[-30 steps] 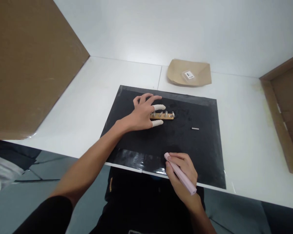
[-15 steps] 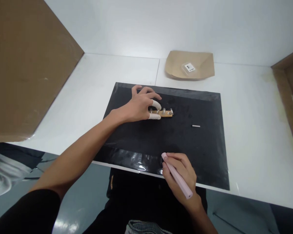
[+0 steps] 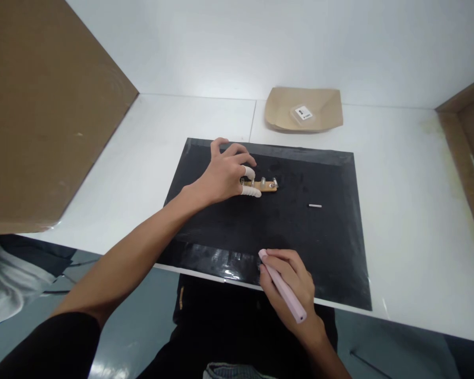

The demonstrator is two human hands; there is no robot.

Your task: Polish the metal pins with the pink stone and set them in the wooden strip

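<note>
My left hand (image 3: 229,171), with white covers on thumb and index finger, reaches over the black mat (image 3: 221,226). Those two fingertips are at the left part of a small wooden strip (image 3: 267,186) that carries several clear, shiny pieces; whether they pinch one is hard to tell. The other fingers are bent and raised. Near the mat's front edge, my right hand (image 3: 290,281) is closed around a pink pen-like tool (image 3: 285,290). A short thin silver rod (image 3: 315,206) with a dark end lies on the mat, right of the strip.
Behind the mat, a brown paper tray (image 3: 327,113) holds a small clear case (image 3: 302,113) with a white label. A brown board (image 3: 55,116) stands at the left, and a brown frame (image 3: 464,158) at the right. Someone's light clothing (image 3: 8,281) shows at the lower left.
The index finger of my left hand has drawn back slightly from the thumb, opening a small gap. My right hand keeps its hold on the pink tool. The view has shifted a little.
</note>
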